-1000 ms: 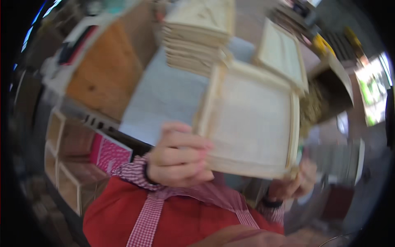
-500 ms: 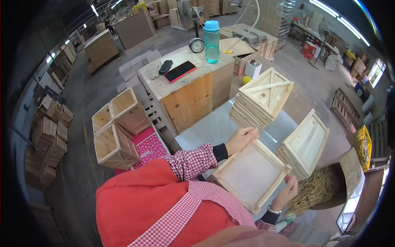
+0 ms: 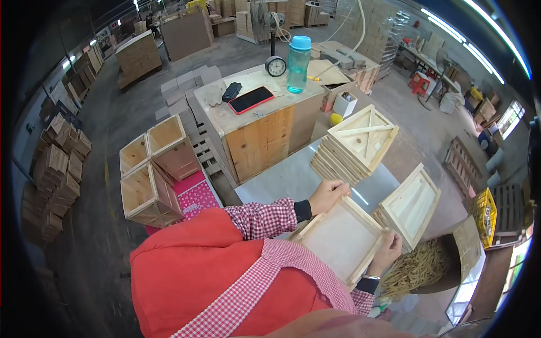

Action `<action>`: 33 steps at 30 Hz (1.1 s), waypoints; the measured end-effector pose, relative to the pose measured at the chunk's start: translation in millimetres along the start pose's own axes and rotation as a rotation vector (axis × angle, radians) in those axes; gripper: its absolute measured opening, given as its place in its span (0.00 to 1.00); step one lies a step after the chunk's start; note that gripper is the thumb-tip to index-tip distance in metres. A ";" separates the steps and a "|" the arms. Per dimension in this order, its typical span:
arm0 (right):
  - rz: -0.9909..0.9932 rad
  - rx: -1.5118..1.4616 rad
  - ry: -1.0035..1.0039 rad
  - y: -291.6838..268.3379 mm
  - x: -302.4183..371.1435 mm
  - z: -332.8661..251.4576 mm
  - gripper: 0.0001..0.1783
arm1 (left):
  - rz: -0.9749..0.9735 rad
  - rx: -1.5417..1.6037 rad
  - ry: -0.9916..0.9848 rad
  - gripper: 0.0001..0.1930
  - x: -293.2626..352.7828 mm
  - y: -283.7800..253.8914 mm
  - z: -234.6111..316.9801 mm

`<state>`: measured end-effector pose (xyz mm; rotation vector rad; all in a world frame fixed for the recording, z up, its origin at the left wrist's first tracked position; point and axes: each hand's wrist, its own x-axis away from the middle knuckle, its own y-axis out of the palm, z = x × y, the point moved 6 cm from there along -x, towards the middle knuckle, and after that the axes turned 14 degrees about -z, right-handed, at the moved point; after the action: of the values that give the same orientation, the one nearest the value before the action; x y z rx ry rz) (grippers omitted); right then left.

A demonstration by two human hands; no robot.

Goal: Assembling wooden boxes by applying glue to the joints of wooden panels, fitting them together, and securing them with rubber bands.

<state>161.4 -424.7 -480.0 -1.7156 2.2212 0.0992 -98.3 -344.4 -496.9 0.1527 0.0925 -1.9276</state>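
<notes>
A square wooden frame with a pale, flat middle is tilted close against my front. My left hand grips its far corner, fingers curled over the rim. At its right corner, my right hand is closed around the edge. Just beyond the frame, a stack of wooden panels with crossed slats stands on the grey tabletop. A second stack of framed panels leans beside my right hand. The frame's near edge is partly hidden by my checked apron trim.
At the left, open wooden boxes rest on a pink patterned sheet. A cabinet ahead carries a phone, a clock and a blue bottle. On the right lies a container of brown strips.
The view has shifted slightly. The frame is drawn a little closer to my body, and my right hand's fingers have curled further around its right corner. My left hand keeps its hold.
</notes>
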 end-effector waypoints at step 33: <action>0.225 0.121 0.151 2.2 71.6 -16.0 0.13 | 0.293 0.166 0.079 0.20 32.4 -32.8 4.7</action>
<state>140.1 -494.6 -486.7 -1.4498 2.4694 -0.1137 -140.6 -363.4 -497.5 0.3349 -0.0364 -1.6356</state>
